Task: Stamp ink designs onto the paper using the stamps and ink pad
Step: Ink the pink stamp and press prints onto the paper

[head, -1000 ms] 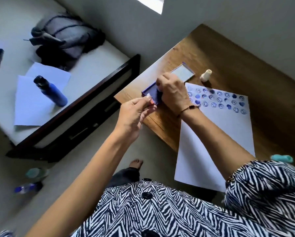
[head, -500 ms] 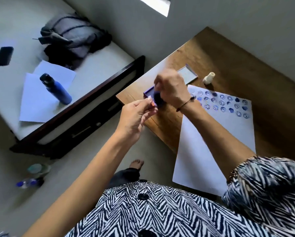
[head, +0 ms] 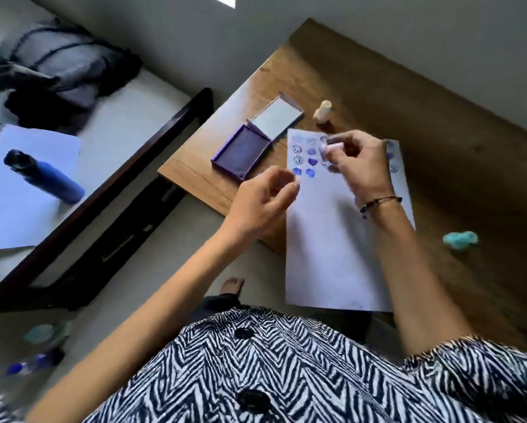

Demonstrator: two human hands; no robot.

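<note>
An open purple ink pad (head: pixel 240 151) lies on the wooden table (head: pixel 439 123), its lid (head: pixel 276 119) flipped back. To its right is white paper (head: pixel 332 254) with rows of blue stamped faces and hearts (head: pixel 305 161) along its far end. My right hand (head: pixel 360 169) hovers over those prints, pinching a small pale stamp (head: pixel 332 146) at the fingertips. My left hand (head: pixel 263 198) is raised near the paper's left edge with its fingers curled. It is blurred, so I cannot tell if it holds anything.
A second pale stamp (head: pixel 323 111) stands beyond the paper. A teal object (head: pixel 460 239) lies on the table at right. Left of the table is a bed (head: pixel 152 148) with a blue bottle (head: pixel 48 178), loose sheets and bundled clothes. Small bottles (head: pixel 36 361) sit on the floor.
My right hand left the ink pad and moved right over the stamped end of the paper with the stamp. The pad is now uncovered. My left hand shifted right toward the paper.
</note>
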